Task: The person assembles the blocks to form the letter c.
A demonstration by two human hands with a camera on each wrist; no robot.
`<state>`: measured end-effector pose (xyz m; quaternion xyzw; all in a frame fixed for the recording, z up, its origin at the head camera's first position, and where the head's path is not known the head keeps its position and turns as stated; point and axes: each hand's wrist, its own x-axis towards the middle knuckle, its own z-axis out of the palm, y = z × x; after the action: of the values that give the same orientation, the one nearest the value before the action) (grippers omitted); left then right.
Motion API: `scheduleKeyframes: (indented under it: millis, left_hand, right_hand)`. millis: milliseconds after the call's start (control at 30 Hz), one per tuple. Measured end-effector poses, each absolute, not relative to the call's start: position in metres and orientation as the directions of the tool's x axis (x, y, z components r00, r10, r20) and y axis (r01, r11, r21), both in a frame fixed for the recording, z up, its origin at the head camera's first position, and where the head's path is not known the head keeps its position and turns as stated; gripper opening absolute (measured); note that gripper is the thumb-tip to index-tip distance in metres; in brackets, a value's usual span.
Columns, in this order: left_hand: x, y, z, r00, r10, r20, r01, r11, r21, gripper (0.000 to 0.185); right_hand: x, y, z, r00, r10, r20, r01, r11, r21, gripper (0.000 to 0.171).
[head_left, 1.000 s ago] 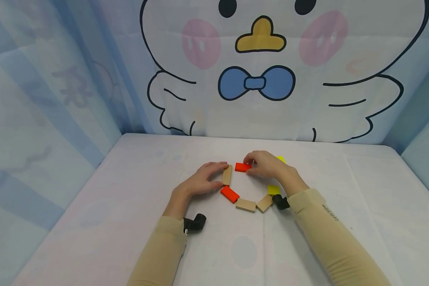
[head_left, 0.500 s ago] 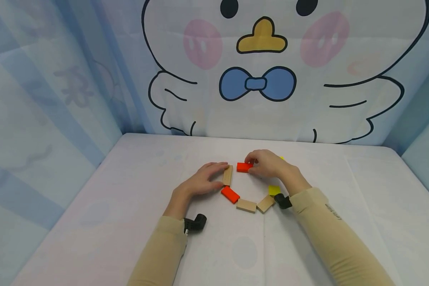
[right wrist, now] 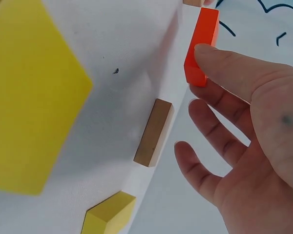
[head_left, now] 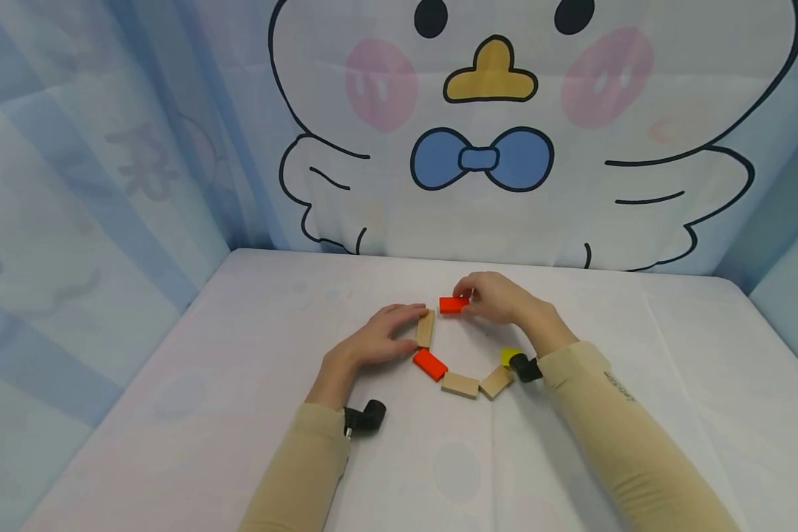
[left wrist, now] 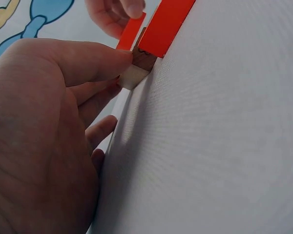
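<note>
My left hand [head_left: 379,336] lies at the left of an arc of small blocks, its thumb and index finger at opposite ends of a plain wooden block [head_left: 425,329] standing on edge on the table. In the left wrist view the thumb touches that wooden block [left wrist: 134,75]. Beyond it, my right hand [head_left: 497,298] pinches a red block [head_left: 454,305] between thumb and fingers, a small gap from the wooden one. The right wrist view shows the thumb on this red block [right wrist: 201,48], the other fingers loosely bent beneath.
Nearer me, a second red block [head_left: 430,364], two wooden blocks [head_left: 460,385] and a yellow block [head_left: 508,355] continue the curve. The right wrist view also has a wooden block [right wrist: 154,134] and another yellow block [right wrist: 110,214] past the right hand. A white cloth covers the table [head_left: 239,332].
My right hand has shifted slightly farther from me with the red block. The yellow block behind that hand is now hidden in the head view. The left hand stays on its wooden block.
</note>
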<state>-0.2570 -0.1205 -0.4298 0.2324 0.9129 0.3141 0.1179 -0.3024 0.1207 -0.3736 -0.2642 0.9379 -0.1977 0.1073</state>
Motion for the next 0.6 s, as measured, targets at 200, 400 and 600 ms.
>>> scheduleKeyframes:
  millis: [200,400,600]
  left_hand:
    - [-0.257,-0.12,-0.43,-0.864,0.499,-0.075,0.348,0.696,0.628,0.059]
    - [-0.256,-0.119,-0.429,-0.864,0.497,-0.082,0.349,0.708,0.614,0.059]
    - [-0.255,-0.12,-0.427,-0.862,0.501,-0.075,0.353,0.7,0.62,0.059]
  right_hand:
    - [-0.305,0.12,-0.374,-0.834,-0.545,-0.084,-0.462,0.775,-0.431,0.027]
    - [-0.311,0.119,-0.373,-0.837,-0.537,-0.102,-0.444,0.777,-0.447,0.026]
    - [-0.316,0.118,-0.374,-0.841,-0.527,-0.122,-0.426,0.784,-0.451,0.027]
